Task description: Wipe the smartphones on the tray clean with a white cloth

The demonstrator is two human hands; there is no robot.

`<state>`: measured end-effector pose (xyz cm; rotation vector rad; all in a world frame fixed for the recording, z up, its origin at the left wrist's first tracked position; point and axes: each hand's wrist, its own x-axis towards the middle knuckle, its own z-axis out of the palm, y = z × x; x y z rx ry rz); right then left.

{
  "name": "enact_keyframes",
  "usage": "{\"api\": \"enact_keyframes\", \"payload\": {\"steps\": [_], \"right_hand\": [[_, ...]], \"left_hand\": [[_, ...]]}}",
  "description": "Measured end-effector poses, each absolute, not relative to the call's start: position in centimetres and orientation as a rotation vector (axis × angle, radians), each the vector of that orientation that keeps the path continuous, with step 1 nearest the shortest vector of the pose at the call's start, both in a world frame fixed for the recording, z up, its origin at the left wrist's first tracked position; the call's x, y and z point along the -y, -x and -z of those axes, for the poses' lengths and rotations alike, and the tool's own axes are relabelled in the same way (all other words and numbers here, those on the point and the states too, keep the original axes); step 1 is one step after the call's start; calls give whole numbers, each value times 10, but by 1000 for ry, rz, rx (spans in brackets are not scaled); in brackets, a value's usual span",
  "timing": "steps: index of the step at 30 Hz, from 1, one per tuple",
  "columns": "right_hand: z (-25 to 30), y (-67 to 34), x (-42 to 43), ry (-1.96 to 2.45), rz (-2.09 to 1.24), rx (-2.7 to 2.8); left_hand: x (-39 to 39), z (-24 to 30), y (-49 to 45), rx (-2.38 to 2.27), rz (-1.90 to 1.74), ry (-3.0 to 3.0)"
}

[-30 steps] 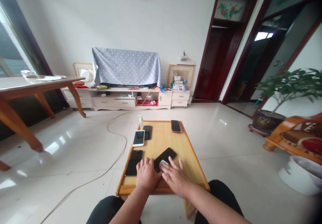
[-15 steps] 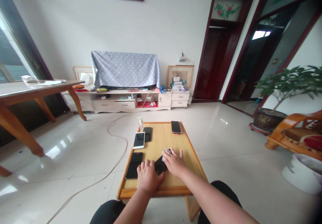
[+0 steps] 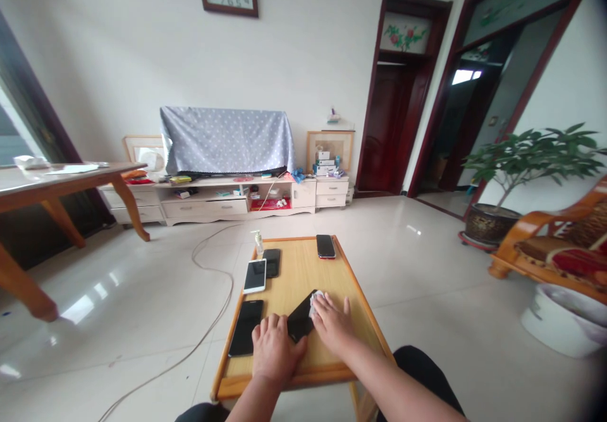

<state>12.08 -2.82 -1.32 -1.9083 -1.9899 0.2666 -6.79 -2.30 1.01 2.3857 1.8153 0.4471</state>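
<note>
A black smartphone (image 3: pixel 300 321) lies slantwise on a small wooden table (image 3: pixel 303 264), between my hands. My left hand (image 3: pixel 275 349) is closed around its near end, fingers on the left edge and thumb on the near side. Under the fingers of my right hand (image 3: pixel 334 324) is a crumpled white tissue (image 3: pixel 317 302), pressed against the far right part of the phone's screen. A larger black phone or small tablet (image 3: pixel 246 328) rests just left of my left hand. Part of the held phone is covered by my fingers.
Beyond it sit a white phone (image 3: pixel 255 276), a dark phone (image 3: pixel 272 262) and a small pump bottle (image 3: pixel 258 242) along the table's left side. Another black phone (image 3: pixel 325 246) lies at the far right corner. A cable (image 3: pixel 199 327) runs over the floor to the left.
The camera view has tilted and shifted slightly, so the room sits lower and further left. My left hand still grips the phone; the right hand stays on it with the tissue.
</note>
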Motion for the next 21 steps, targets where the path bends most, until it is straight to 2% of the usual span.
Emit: {"api": "enact_keyframes", "payload": {"steps": [4,12,21], "right_hand": [[26,-137,20,1947,-189,1894],[37,-139,28,1711,-98,1843],[10,-106,64,1403,117,1988]], "left_hand": [[24,-8,66,-1745,-480,-2448],[21,2,66,-1619,-525,-2586],[24,6,70,-1474,-776,-2707]]}}
